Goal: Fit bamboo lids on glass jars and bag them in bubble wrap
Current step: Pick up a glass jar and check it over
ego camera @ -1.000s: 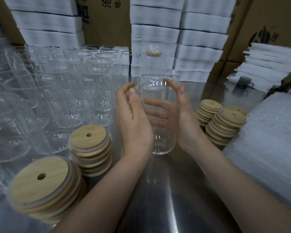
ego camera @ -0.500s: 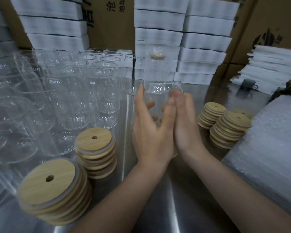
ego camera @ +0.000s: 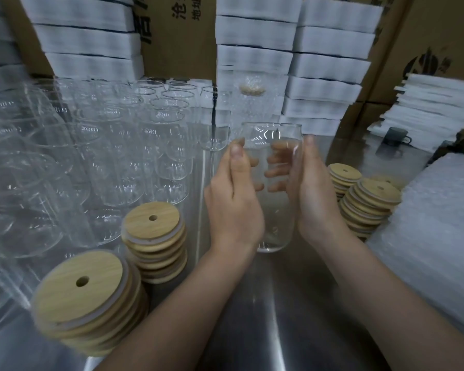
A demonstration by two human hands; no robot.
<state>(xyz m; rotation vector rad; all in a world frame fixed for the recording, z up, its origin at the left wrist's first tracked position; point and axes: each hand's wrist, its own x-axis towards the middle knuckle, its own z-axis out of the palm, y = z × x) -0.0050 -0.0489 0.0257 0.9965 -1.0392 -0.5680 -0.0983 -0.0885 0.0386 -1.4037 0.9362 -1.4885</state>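
Head view: at the centre of the frame a lidless glass jar (ego camera: 272, 162) stands upright, clasped from both sides. The left hand (ego camera: 235, 207) and right hand (ego camera: 315, 199) are apart, with their fingers wrapped behind the glass. Whether its base touches the steel table (ego camera: 279, 317) I cannot tell.

The task looks barely begun. One bagged jar (ego camera: 252, 103) stands at upper centre, and many empty jars (ego camera: 105, 156) crowd the left. The bamboo lids (ego camera: 153, 226) sit stacked at lower left and right, and the bubble wrap (ego camera: 434, 223) is piled at right. This jar needs both lid and bag.

Half a second ago the hands met in front of the jar; now they have parted to its sides.
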